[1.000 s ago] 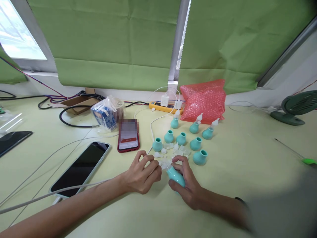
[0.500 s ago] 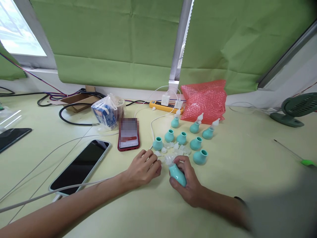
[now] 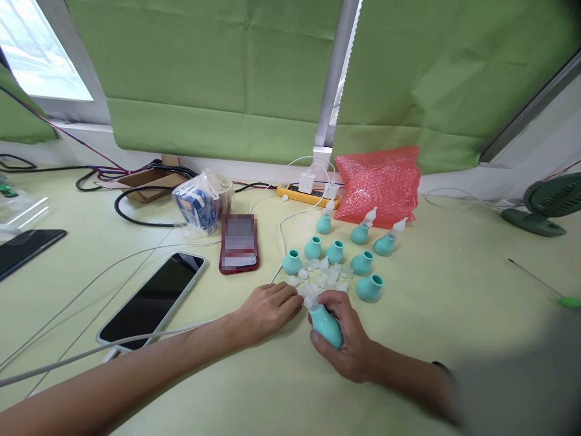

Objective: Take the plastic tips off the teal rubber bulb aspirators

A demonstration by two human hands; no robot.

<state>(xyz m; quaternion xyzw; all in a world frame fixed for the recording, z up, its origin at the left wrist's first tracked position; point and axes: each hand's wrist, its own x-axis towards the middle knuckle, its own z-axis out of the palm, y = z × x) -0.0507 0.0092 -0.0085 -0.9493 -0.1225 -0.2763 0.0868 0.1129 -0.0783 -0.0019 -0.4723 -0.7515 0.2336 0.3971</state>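
My right hand (image 3: 347,336) is wrapped around a teal rubber squeeze bulb (image 3: 327,326), tilted with its neck toward the far left. A translucent plastic piece (image 3: 311,294) sits at the bulb's neck. My left hand (image 3: 271,307) rests just left of that piece, fingers bent and held together, the fingertips close to it; what they pinch, if anything, is hidden. Beyond the hands lie several small clear and white plastic parts (image 3: 333,274) in a loose pile. Several open-mouthed teal bulbs (image 3: 370,288) stand around the pile. Three bulbs with white pointed tips (image 3: 385,244) are farther back.
A red-cased phone (image 3: 239,245) and a larger phone (image 3: 152,303) lie to the left, with white cables across the table. At the back are a bagged blue box (image 3: 197,203), an orange power strip (image 3: 299,195) and a red bubble-wrap bag (image 3: 379,188). A green-handled screwdriver (image 3: 567,301) lies right.
My left hand has moved slightly right, its fingers reaching closer to the clear piece on the bulb. My right hand keeps its hold on the bulb. The view has shifted a little.
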